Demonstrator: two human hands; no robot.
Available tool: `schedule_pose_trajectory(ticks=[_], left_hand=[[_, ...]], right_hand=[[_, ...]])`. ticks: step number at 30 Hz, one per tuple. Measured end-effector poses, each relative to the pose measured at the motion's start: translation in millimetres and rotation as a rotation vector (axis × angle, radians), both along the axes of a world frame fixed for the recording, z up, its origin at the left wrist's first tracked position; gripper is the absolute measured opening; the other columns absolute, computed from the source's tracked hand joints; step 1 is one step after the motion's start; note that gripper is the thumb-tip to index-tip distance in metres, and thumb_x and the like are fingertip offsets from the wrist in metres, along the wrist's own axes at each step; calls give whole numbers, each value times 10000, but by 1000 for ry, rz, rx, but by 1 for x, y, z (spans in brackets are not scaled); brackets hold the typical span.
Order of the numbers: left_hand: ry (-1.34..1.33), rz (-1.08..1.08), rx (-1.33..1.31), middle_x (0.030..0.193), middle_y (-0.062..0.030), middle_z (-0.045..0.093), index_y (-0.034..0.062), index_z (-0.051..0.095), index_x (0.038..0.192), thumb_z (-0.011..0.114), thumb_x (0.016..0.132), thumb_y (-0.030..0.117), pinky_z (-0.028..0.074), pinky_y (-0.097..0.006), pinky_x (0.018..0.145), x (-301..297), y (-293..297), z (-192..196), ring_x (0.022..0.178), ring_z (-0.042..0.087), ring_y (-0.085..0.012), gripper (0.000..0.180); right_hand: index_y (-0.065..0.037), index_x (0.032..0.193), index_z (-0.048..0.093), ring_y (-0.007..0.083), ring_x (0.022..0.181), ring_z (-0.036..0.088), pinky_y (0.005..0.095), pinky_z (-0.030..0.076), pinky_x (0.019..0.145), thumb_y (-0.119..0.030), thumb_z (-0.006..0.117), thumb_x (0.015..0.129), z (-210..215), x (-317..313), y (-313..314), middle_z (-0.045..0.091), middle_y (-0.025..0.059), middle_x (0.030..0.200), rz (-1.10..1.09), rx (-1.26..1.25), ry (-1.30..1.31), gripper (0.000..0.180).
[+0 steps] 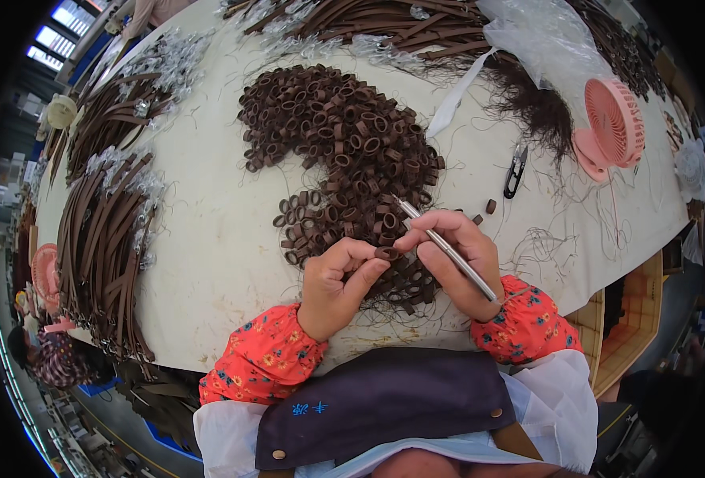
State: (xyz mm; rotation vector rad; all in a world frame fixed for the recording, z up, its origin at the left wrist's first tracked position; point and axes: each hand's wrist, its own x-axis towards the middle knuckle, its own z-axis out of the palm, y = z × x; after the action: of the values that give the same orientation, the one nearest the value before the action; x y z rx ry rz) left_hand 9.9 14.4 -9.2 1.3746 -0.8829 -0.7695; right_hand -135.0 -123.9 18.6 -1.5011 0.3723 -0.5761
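Pinched between left hand (pixel 338 283) fingertips: small dark brown leather loop (pixel 386 252), held just above near edge of cream worktable (pixel 209 239), close to body for clear view. Right hand (pixel 456 263) clenched round slim silver metal tool (pixel 444 248), tip angled away over big heap of brown loops (pixel 344 143), within easy reach. Black thread snips (pixel 515 170) and pink desk fan (pixel 611 127) lay off right, apart from work.

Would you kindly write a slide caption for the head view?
Left hand pinches a brown loop while right hand holds a metal tool beside a loop pile.
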Motion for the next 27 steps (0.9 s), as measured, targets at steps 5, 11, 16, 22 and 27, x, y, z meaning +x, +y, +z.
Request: schedule_pose_trajectory(ticks=[5, 11, 16, 22, 27], left_hand=[[46, 14, -2, 662, 38, 578, -6, 596, 942, 622, 925, 59, 330, -163, 526, -1, -1, 2, 604, 443, 13, 72], [-23, -20, 30, 630, 53, 541, 5, 581, 928, 616, 924, 49, 305, -176, 518, 0, -2, 5, 589, 402, 12, 56], [-10, -36, 45, 624, 59, 526, 12, 578, 926, 619, 923, 52, 291, -185, 511, 1, -1, 4, 580, 387, 9, 57], [25, -47, 52, 620, 65, 505, 11, 577, 927, 617, 925, 52, 275, -187, 507, 0, -2, 4, 578, 370, 10, 57], [36, -77, 92, 740, 54, 550, 8, 580, 952, 608, 942, 77, 295, -155, 553, 2, 1, 6, 629, 399, 19, 74]], right_hand=[[1, 970, 605, 131, 702, 635, 397, 361, 1010, -124, 462, 983, 1, -8, -15, 623, 30, 649, 90, -51, -216, 191], [-3, 964, 611, 121, 685, 627, 408, 374, 996, -142, 476, 984, -1, -6, -14, 610, 9, 631, 125, -112, -157, 194], [-4, 973, 615, 125, 691, 630, 400, 385, 985, -144, 477, 988, -2, -4, -13, 615, 11, 636, 116, -114, -189, 197], [-9, 991, 616, 131, 699, 635, 392, 391, 981, -141, 493, 984, -5, -3, -12, 623, 14, 644, 145, -144, -209, 180], [-15, 985, 615, 129, 690, 633, 378, 396, 975, -130, 500, 978, -6, -2, -11, 624, 15, 647, 130, -211, -176, 163]])
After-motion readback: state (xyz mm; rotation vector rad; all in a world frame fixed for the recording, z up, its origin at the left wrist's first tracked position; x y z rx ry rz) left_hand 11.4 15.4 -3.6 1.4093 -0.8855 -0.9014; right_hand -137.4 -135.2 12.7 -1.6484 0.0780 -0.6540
